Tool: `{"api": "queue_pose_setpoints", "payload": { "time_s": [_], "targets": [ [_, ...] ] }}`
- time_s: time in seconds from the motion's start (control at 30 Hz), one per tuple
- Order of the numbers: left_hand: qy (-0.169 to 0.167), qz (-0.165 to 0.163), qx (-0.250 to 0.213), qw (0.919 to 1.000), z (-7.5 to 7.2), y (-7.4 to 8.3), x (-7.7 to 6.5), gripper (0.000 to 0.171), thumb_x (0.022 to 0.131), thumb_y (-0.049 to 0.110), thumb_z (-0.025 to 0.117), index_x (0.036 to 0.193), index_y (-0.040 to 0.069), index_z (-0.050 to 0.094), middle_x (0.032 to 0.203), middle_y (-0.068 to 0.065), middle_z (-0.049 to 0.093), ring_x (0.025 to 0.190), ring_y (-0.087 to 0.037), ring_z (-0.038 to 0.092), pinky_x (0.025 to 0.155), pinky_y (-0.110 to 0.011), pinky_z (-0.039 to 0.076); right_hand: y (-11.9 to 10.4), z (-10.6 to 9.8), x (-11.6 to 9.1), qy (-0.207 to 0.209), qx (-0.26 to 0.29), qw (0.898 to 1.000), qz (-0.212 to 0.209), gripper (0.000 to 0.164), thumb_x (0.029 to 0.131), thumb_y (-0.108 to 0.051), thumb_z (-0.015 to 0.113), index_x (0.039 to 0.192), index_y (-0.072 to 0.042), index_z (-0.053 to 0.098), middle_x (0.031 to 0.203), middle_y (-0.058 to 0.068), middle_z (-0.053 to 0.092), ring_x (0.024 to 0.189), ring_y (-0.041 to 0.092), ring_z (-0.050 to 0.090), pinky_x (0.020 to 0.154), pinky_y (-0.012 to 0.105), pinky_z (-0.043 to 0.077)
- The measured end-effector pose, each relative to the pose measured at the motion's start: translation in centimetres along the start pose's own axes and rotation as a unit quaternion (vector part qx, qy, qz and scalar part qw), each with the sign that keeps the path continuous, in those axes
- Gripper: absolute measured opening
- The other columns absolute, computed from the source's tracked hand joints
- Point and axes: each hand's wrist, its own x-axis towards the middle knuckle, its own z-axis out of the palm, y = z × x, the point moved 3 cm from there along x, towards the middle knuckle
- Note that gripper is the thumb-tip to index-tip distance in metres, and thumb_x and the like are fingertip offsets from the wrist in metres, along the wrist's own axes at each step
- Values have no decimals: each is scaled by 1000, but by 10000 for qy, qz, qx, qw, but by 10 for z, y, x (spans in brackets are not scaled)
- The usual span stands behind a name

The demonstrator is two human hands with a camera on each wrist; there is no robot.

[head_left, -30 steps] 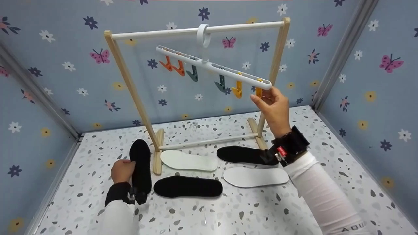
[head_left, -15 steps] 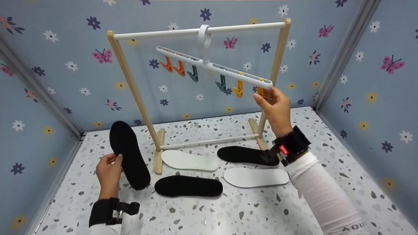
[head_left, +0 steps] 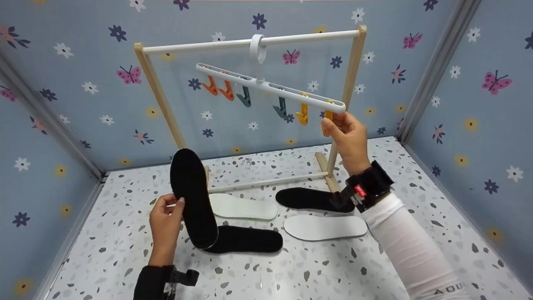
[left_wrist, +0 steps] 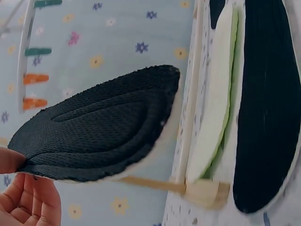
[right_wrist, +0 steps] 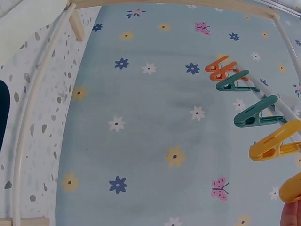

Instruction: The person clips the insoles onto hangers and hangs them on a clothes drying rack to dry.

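Note:
A black insole (head_left: 193,198) is raised above the floor, pinched at its edge by my left hand (head_left: 166,221). In the left wrist view the thumb lies on the textured face of that insole (left_wrist: 103,122), with fingers beneath. My right hand (head_left: 352,141) grips the yellow clip (head_left: 327,121) at the near right end of a white clip hanger (head_left: 287,92). Only a fingertip of that hand shows in the right wrist view, below the yellow clip (right_wrist: 292,188). Orange clips (head_left: 226,91), green clips (head_left: 281,108) and another yellow clip (head_left: 303,114) hang along the bar with nothing in them.
The hanger hooks over the top rail (head_left: 308,39) of a wood-and-white rack. On the speckled surface lie a pale green insole (head_left: 245,208), a white insole (head_left: 325,228), and black insoles, one in front (head_left: 254,240) and one at right (head_left: 304,198). Flowered walls enclose three sides.
My left hand has lifted the black insole off the surface, first to the left, then back right; it now overlaps the front black insole in view. My right hand stays at the yellow clip.

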Motion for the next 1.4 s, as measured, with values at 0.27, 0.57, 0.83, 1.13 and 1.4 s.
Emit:
{"api": "queue_pose_setpoints", "payload": {
  "time_s": [0.27,0.57,0.83,1.13,1.4],
  "targets": [
    [-730,252,83,9970,36,14,-16,21,92,16,62,105,0,60,102,-12,59,76,-7,58,60,-21,48,-3,-1,3,-5,-99,9998,146,29,88,-19,68,107,2,61,87,3,63,75,14,56,70,25,43],
    [-1258,680,76,9897,67,46,-43,17,90,6,62,104,-5,62,98,-17,62,76,-19,59,59,-21,48,-3,0,2,20,-80,9998,159,34,88,-19,68,110,5,60,89,3,63,79,14,55,72,25,42],
    [-1617,1154,-207,9799,103,40,-46,16,89,12,65,100,1,63,94,-12,64,74,-18,61,55,-24,50,-3,1,2,153,144,9997,98,19,87,-15,68,99,-1,62,80,-1,61,73,10,53,69,24,42],
    [-1805,1412,24,9734,135,54,-55,12,88,11,66,98,5,64,91,-6,65,74,-18,60,60,-25,49,-3,4,3,153,103,9996,221,22,89,-15,66,103,0,59,86,1,60,76,11,52,74,25,44],
    [-1942,1757,301,9646,158,59,-62,10,87,8,66,96,6,65,89,-4,66,73,-16,63,70,-35,51,-6,4,6,188,60,9993,318,19,92,-12,61,104,3,57,87,-1,59,79,9,53,77,24,47]
  ]
}}
